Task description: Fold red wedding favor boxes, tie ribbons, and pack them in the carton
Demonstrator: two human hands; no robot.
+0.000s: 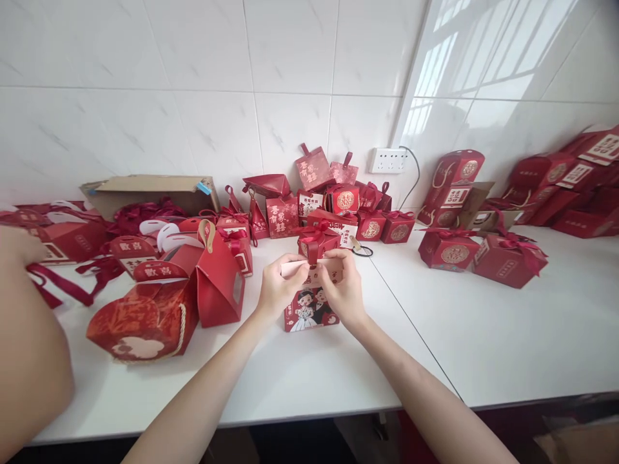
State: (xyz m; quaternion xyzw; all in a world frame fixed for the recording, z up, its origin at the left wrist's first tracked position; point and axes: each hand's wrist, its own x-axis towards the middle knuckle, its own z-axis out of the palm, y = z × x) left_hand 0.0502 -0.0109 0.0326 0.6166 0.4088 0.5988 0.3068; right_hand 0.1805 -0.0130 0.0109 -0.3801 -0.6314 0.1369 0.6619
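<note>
In the middle of the head view, a red gift box printed with a cartoon bride and groom stands on the white table. My left hand pinches the left side of its top edge, thumb near the centre. On the opposite side, my right hand grips the same top edge, its thumb also pressed inward. Both hands are closed on the box, and the fingers behind it are partly hidden. Just beyond them sits a small red box with a ribbon bow.
Left of my hands stand a large red box with a rope handle and a pointed red box. A cardboard carton holds dark red ribbon. Two bow-tied boxes are at right. Another person's arm enters from the left.
</note>
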